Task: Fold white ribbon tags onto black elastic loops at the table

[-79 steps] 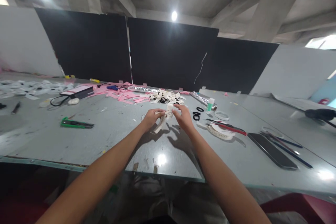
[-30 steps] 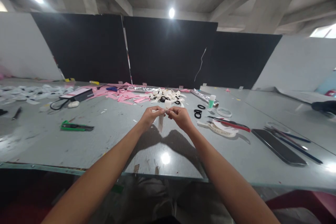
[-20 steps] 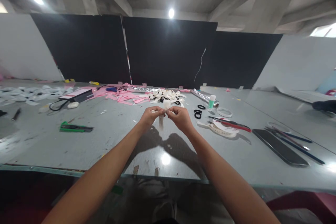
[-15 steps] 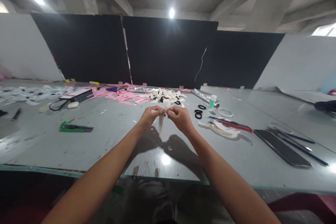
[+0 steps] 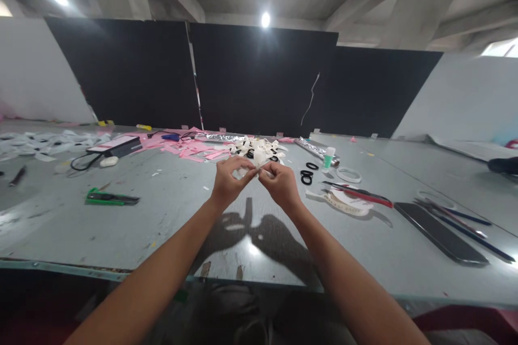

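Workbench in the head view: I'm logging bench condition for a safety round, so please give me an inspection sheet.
Surface: grey table, scuffed and marked.
Things in hand: off-white strip, partly hidden by fingers; cream strip pile behind it.
Clutter: green cutter, red-handled cutter, pink strips, black rings, dark phone-like slab.
Hands: left hand and right hand raised above the table, thumbs and fingers pinched at the strip.
Cables: black cable looped beside a dark box; where it leads is unclear.
Surroundings: black panels behind; ceiling light lit.
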`<control>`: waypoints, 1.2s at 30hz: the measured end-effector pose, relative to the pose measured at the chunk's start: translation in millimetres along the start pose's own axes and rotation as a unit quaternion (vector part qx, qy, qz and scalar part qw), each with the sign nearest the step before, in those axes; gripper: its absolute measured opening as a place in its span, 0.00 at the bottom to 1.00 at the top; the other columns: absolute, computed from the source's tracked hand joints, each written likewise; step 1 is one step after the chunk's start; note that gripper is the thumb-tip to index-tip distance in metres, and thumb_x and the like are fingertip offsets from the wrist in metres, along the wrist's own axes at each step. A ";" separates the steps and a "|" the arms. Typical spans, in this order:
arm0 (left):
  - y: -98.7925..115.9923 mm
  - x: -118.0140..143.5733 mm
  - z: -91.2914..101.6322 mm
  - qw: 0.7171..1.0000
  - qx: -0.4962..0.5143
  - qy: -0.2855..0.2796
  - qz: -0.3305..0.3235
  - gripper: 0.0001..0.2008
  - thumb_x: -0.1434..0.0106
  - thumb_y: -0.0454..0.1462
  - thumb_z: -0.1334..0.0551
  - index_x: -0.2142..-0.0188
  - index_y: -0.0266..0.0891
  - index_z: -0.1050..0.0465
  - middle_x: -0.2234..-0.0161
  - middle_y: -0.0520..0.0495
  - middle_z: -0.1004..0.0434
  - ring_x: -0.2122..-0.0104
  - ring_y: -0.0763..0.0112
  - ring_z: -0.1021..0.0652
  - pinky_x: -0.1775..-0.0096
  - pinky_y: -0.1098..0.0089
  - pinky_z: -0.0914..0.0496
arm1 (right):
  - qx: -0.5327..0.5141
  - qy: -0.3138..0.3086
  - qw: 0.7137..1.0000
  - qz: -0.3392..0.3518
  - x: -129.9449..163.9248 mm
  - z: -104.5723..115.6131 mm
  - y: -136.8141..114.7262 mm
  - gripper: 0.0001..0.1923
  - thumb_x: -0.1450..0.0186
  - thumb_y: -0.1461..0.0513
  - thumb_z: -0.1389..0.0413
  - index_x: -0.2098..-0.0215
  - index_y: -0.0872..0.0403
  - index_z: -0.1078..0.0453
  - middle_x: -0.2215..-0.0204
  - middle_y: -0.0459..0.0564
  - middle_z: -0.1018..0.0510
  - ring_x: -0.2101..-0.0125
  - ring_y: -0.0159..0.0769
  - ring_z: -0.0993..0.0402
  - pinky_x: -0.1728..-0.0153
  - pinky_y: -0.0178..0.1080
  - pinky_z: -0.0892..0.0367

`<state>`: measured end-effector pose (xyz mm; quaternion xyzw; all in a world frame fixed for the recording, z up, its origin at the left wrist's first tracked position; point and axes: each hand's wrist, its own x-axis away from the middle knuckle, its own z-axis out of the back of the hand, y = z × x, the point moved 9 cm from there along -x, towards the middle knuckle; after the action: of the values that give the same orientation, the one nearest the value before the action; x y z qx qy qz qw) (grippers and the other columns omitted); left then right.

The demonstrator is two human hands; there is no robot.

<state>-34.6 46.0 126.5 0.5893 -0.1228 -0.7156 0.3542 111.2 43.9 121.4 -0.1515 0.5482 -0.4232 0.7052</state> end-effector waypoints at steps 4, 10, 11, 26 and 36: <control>7.1 3.1 4.0 0.996 -0.088 0.012 -0.018 0.10 0.43 0.46 0.36 0.72 0.43 0.24 0.66 0.48 0.20 0.59 0.61 0.25 0.46 0.57 0.48 | 0.007 -0.005 1.000 0.016 1.0 -0.5 -4.5 0.08 0.42 0.60 0.47 0.77 0.55 0.33 0.81 0.44 0.30 0.79 0.29 0.38 0.76 0.32 0.44; 12.1 4.0 3.1 0.992 -0.120 0.012 -0.026 0.08 0.43 0.44 0.37 0.72 0.43 0.24 0.66 0.49 0.20 0.60 0.60 0.25 0.45 0.56 0.51 | 0.032 -0.013 0.999 0.038 2.9 -1.2 -10.5 0.08 0.41 0.60 0.47 0.76 0.54 0.32 0.80 0.44 0.29 0.78 0.29 0.37 0.74 0.32 0.42; 11.6 3.8 3.0 0.993 -0.116 0.012 -0.023 0.08 0.43 0.43 0.37 0.72 0.43 0.24 0.66 0.49 0.20 0.59 0.60 0.25 0.45 0.57 0.51 | 0.033 -0.015 0.999 0.039 3.0 -1.4 -10.8 0.08 0.41 0.60 0.47 0.76 0.54 0.32 0.80 0.45 0.29 0.78 0.30 0.37 0.74 0.32 0.42; 4.4 0.7 4.9 0.997 -0.076 0.008 0.006 0.09 0.44 0.45 0.35 0.74 0.43 0.24 0.68 0.49 0.19 0.61 0.61 0.24 0.47 0.58 0.45 | 0.028 -0.018 0.998 0.045 3.0 -0.7 -12.9 0.08 0.41 0.60 0.46 0.75 0.54 0.31 0.80 0.44 0.29 0.78 0.30 0.36 0.74 0.32 0.42; 21.4 5.1 5.4 0.990 -0.128 0.019 -0.051 0.05 0.43 0.40 0.38 0.73 0.44 0.25 0.67 0.50 0.20 0.60 0.61 0.26 0.45 0.57 0.52 | 0.040 -0.015 0.998 0.047 4.6 -3.0 -12.8 0.08 0.41 0.60 0.47 0.76 0.54 0.32 0.79 0.45 0.28 0.77 0.30 0.36 0.73 0.32 0.42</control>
<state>-32.2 26.0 136.9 0.5579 0.0068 -0.7315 0.3918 103.2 33.4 126.1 -0.1037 0.5268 -0.4092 0.7377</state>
